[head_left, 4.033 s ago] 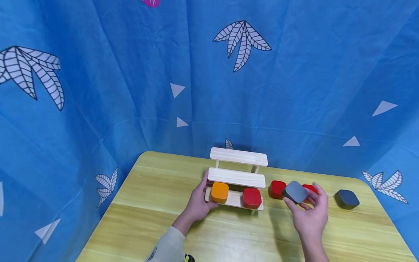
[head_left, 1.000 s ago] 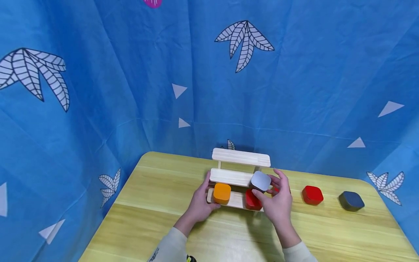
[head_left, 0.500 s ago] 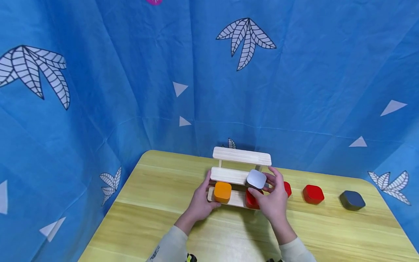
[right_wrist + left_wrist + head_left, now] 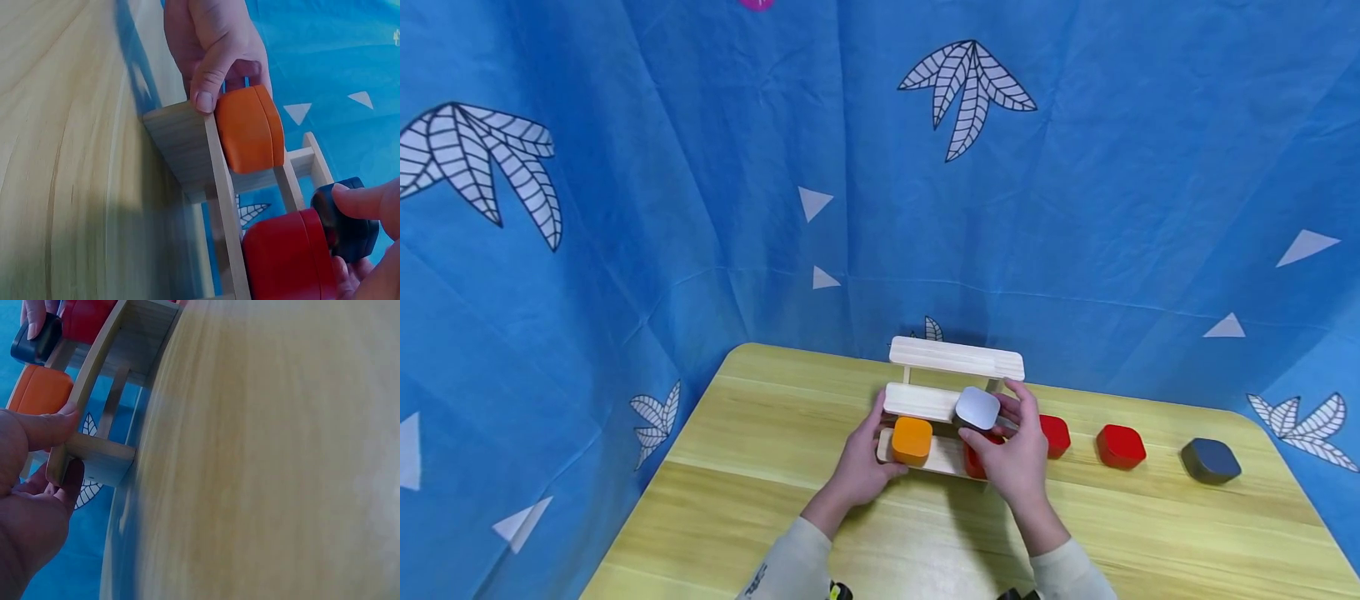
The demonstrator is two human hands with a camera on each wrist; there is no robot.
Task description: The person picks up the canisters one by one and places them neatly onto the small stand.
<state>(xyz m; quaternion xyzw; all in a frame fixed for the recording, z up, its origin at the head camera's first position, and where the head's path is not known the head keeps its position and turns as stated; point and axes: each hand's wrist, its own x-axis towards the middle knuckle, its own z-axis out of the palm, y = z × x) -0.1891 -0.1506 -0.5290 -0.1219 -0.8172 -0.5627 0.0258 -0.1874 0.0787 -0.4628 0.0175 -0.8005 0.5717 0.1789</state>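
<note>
A small wooden three-tier shelf (image 4: 957, 358) stands at the back of the table. My left hand (image 4: 859, 467) grips its left end, with the thumb on the bottom tier in the left wrist view. On that tier sit an orange rounded block (image 4: 912, 440) at the left and a red block (image 4: 284, 256) at the right. My right hand (image 4: 1018, 454) holds a dark grey rounded block (image 4: 977, 408) at the middle tier, right of its centre. Thumb and fingers pinch its sides. Whether its underside touches the tier is hard to tell. In the head view the hand partly hides the red block.
Right of the shelf, two red blocks (image 4: 1121, 447) and another dark grey block (image 4: 1211, 461) stand in a row on the wooden table (image 4: 700, 500). One red block (image 4: 1055, 437) is close to my right hand. A blue patterned curtain (image 4: 737, 167) hangs behind.
The right hand has carried the dark grey block from above the red blocks leftward to the middle tier, then a little further left along it. My left hand keeps its grip on the shelf.
</note>
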